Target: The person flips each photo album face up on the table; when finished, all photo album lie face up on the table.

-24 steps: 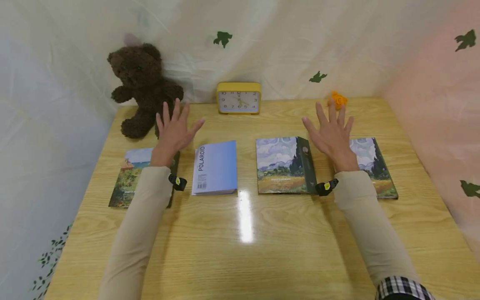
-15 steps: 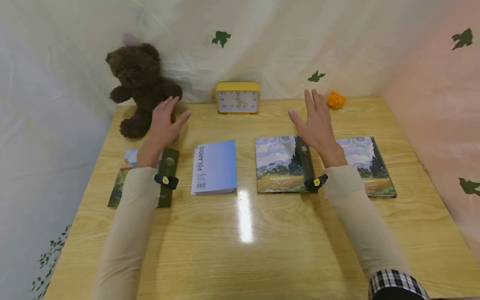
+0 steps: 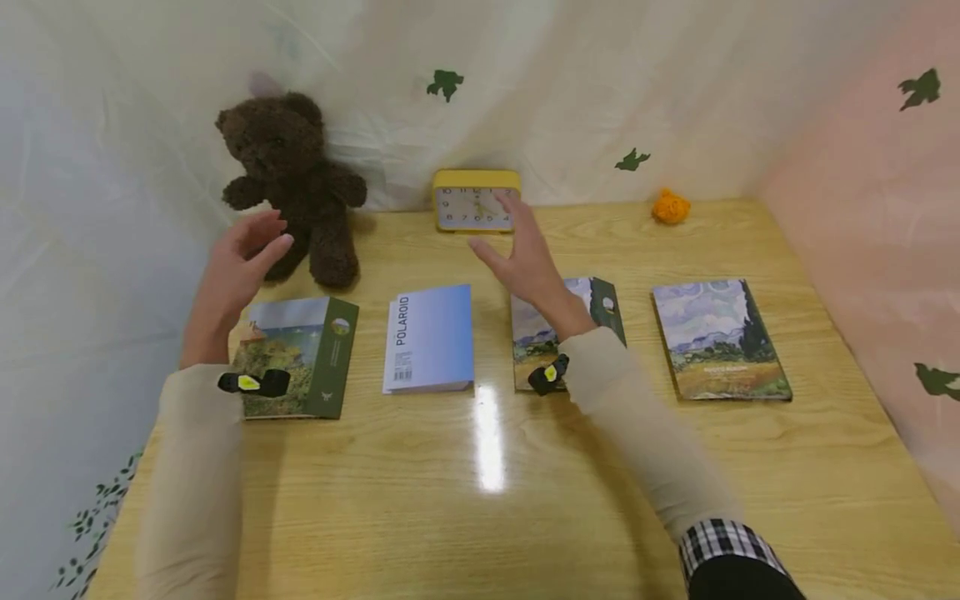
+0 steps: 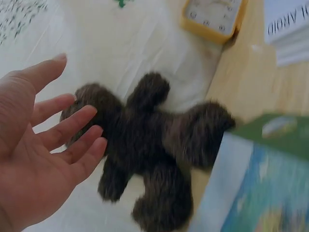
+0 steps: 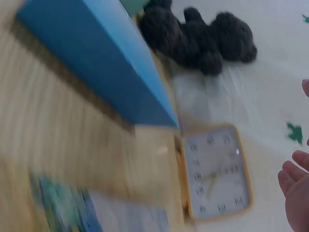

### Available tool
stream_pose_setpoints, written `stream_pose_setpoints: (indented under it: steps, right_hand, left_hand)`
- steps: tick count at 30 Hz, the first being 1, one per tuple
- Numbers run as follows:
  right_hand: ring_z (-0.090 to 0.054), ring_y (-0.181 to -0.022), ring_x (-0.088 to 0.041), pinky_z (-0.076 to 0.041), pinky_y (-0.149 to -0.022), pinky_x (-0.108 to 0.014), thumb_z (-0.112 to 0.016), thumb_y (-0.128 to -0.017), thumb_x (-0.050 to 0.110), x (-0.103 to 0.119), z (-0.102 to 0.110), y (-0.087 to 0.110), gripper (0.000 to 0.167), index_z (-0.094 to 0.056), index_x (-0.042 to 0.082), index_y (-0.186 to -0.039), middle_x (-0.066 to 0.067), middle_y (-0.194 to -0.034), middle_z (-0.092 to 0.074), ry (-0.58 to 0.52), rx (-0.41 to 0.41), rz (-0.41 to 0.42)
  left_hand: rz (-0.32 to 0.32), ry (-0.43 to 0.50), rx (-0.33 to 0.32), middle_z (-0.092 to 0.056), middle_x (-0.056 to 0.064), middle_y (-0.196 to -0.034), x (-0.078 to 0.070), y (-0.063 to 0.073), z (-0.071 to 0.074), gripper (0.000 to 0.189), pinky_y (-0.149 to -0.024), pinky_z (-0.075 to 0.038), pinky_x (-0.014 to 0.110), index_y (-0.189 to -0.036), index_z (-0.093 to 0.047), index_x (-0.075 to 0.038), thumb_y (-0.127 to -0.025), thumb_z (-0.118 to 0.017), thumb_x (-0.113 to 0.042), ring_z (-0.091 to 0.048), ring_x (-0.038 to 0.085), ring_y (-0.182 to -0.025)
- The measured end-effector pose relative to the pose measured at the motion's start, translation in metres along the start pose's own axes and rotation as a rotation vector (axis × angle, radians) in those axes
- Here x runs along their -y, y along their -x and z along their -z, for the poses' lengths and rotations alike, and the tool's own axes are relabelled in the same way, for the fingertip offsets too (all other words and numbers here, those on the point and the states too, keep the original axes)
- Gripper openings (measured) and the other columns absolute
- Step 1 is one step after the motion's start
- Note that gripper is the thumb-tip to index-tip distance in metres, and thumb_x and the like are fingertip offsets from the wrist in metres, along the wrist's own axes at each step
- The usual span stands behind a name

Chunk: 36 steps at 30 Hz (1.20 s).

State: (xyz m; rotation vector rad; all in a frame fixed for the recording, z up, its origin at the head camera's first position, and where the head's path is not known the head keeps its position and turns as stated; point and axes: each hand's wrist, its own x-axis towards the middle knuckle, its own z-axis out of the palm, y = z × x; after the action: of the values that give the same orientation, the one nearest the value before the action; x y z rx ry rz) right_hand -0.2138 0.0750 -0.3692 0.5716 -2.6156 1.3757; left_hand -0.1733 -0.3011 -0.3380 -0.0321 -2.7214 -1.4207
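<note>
My left hand [image 3: 234, 271] is in the air at the left, in front of the brown teddy bear [image 3: 288, 167] and beyond the photo album with a seaside picture [image 3: 288, 350]. Its fingers are loosely bent with nothing between them; in the left wrist view the palm faces the bear. My right hand [image 3: 528, 262] hovers over the far part of a landscape photo album [image 3: 607, 312], which it partly hides. Its fingertips overlap the yellow alarm clock [image 3: 477, 200] in the head view. Thumb and fingers are apart and hold nothing. Between the hands lies the blue Polaroid album [image 3: 435, 337].
Another landscape photo album [image 3: 720, 337] lies at the right of the wooden table [image 3: 420, 508]. A small orange object [image 3: 671, 206] sits at the back right. Pale cloth with green bird shapes [image 3: 446, 83] hangs behind the table, and pinkish cloth [image 3: 862, 217] on the right.
Both hands have moved left. The left one went from over its album to the outer left, and the right one from between the two landscape albums toward the clock. The albums stay put.
</note>
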Motion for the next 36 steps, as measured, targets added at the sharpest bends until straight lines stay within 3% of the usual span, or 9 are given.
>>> stream_pose_setpoints:
  steps: [3, 8, 11, 15, 21, 28, 32, 36]
  right_hand:
    - [-0.026, -0.144, -0.021, -0.024, -0.117, -0.041, -0.060, -0.092, 0.042, 0.014, -0.029, -0.001, 0.075, -0.025, 0.012, -0.151, -0.010, -0.156, -0.026, -0.028, 0.054, 0.028]
    - [-0.028, -0.142, -0.021, -0.024, -0.117, -0.036, -0.061, -0.093, 0.038, 0.037, -0.074, 0.008, 0.074, -0.026, 0.008, -0.150, -0.012, -0.153, -0.029, -0.046, 0.148, 0.080]
    - [-0.025, -0.144, -0.019, -0.024, -0.118, -0.035, -0.059, -0.094, 0.040, 0.050, -0.098, 0.019, 0.075, -0.022, 0.009, -0.152, -0.009, -0.155, -0.026, -0.074, 0.218, 0.071]
    - [-0.022, -0.145, -0.017, -0.026, -0.117, -0.038, -0.055, -0.095, 0.045, 0.067, -0.127, 0.035, 0.078, -0.016, 0.014, -0.154, -0.006, -0.158, -0.020, -0.134, 0.305, 0.018]
    - [-0.025, -0.144, -0.020, -0.032, -0.113, -0.042, -0.053, -0.096, 0.044, 0.089, -0.172, 0.059, 0.077, -0.012, 0.016, -0.155, -0.007, -0.158, -0.016, -0.195, 0.364, -0.038]
    - [-0.022, -0.145, -0.023, -0.035, -0.112, -0.040, -0.050, -0.097, 0.043, 0.109, -0.211, 0.084, 0.076, -0.011, 0.013, -0.155, -0.010, -0.159, -0.010, -0.185, 0.434, -0.115]
    - [-0.013, -0.148, -0.024, -0.033, -0.113, -0.042, -0.052, -0.097, 0.044, 0.116, -0.219, 0.090, 0.078, -0.009, 0.014, -0.155, -0.008, -0.161, 0.002, -0.194, 0.411, -0.198]
    - [-0.009, -0.148, -0.025, -0.032, -0.113, -0.043, -0.055, -0.095, 0.044, 0.119, -0.222, 0.089, 0.081, -0.010, 0.013, -0.155, -0.007, -0.161, 0.008, -0.179, 0.370, -0.301]
  left_hand:
    - [0.007, -0.046, 0.013, -0.046, 0.010, -0.144, 0.014, 0.013, 0.013, 0.054, -0.102, -0.035, 0.047, -0.146, -0.039, -0.027, -0.096, -0.053, -0.043, -0.044, 0.016, -0.126]
    - [0.043, -0.095, 0.035, -0.045, 0.012, -0.144, 0.042, 0.036, 0.024, 0.055, -0.094, -0.040, 0.030, -0.147, -0.037, -0.025, -0.097, -0.052, -0.041, -0.044, 0.014, -0.126]
    - [0.082, -0.107, 0.066, -0.041, 0.015, -0.147, 0.059, 0.050, 0.030, 0.058, -0.097, -0.040, 0.037, -0.150, -0.033, -0.024, -0.098, -0.051, -0.041, -0.040, 0.026, -0.132]
    - [0.160, -0.105, 0.124, -0.028, 0.018, -0.155, 0.079, 0.067, 0.037, 0.064, -0.099, -0.031, 0.064, -0.154, -0.022, -0.027, -0.098, -0.049, -0.045, -0.029, 0.043, -0.137]
    - [0.261, -0.098, 0.193, -0.015, 0.022, -0.158, 0.102, 0.081, 0.040, 0.077, -0.100, -0.027, 0.069, -0.156, -0.007, -0.018, -0.097, -0.046, -0.049, -0.021, 0.049, -0.138]
    - [0.321, -0.093, 0.245, -0.017, 0.032, -0.153, 0.110, 0.086, 0.031, 0.083, -0.102, -0.026, 0.068, -0.155, -0.003, -0.006, -0.098, -0.044, -0.050, -0.022, 0.053, -0.135]
    - [0.326, -0.090, 0.280, -0.017, 0.034, -0.152, 0.107, 0.084, 0.024, 0.081, -0.102, -0.025, 0.069, -0.155, -0.004, -0.008, -0.098, -0.045, -0.048, -0.021, 0.054, -0.135]
    - [0.343, -0.068, 0.322, -0.007, 0.033, -0.155, 0.106, 0.081, 0.022, 0.082, -0.102, -0.025, 0.070, -0.155, -0.001, -0.009, -0.098, -0.048, -0.045, -0.016, 0.054, -0.137]
